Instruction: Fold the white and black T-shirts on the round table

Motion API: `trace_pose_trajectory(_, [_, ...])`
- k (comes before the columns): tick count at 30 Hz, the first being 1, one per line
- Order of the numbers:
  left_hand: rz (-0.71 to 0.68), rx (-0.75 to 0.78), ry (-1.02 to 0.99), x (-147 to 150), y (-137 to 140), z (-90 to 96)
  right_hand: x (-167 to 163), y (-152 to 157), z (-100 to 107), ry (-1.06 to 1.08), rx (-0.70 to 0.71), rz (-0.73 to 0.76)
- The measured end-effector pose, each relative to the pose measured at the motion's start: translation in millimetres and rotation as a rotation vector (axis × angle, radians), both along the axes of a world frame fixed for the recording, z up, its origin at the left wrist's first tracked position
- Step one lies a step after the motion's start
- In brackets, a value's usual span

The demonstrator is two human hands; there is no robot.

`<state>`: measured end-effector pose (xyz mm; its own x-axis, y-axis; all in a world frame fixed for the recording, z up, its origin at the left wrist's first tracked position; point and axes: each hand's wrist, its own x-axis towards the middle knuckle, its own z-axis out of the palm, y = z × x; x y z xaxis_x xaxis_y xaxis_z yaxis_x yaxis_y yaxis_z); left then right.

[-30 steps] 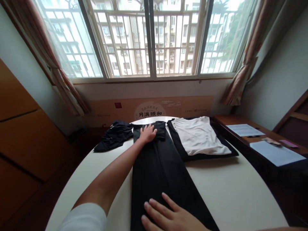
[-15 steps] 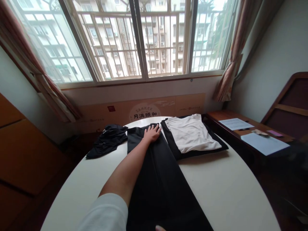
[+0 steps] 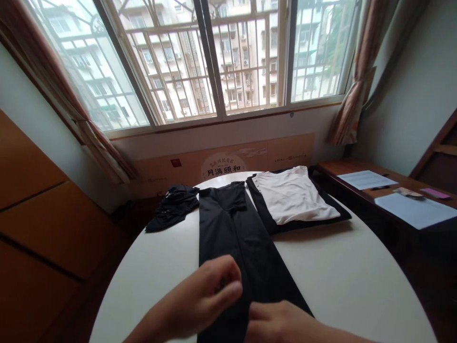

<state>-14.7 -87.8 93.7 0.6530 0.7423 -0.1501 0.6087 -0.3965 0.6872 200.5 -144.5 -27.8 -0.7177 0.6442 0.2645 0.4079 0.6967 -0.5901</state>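
my left hand point(image 3: 210, 290) and right hand point(image 3: 276, 321), blurred in the head view relayed to me, hover or rest over the long black garment's point(image 3: 232, 233) near part; both curl loosely, and i cannot tell whether either pinches cloth. the garment stretches lengthwise along the white table point(image 3: 339, 267), with a dark bundle point(image 3: 173, 207) left of its far end and a white cloth point(image 3: 296, 197) right. i judge this as straightening; next calls for a sure hold near me. half a second ago my left hand lay at the far end, now uncovered.
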Motion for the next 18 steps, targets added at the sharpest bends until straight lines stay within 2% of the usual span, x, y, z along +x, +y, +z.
trace_pose_trajectory(2, [-0.027,-0.074,-0.033,-10,-35,-2.3,8,3,19,0.167,-0.203,-0.163])
trace_pose_trajectory(5, [0.073,-0.018,-0.053,-12,-52,-20.6,17,14,37,0.293,-0.465,-0.41])
trace_pose_trajectory(9, [0.276,-0.014,-0.146,-5,-24,-38.1,32,39,41,0.404,-0.741,-0.357])
trace_pose_trajectory(13, [0.515,-0.116,-0.47,-7,18,-32.0,56,51,50,0.744,-1.091,-0.297])
trace_pose_trajectory(15, [0.671,-0.221,-0.597,-10,33,-30.7,62,52,56,0.888,-1.14,-0.258])
trace_pose_trajectory(18, [0.823,-0.425,-0.758,-15,44,-36.3,60,54,57,0.913,-1.089,-0.235])
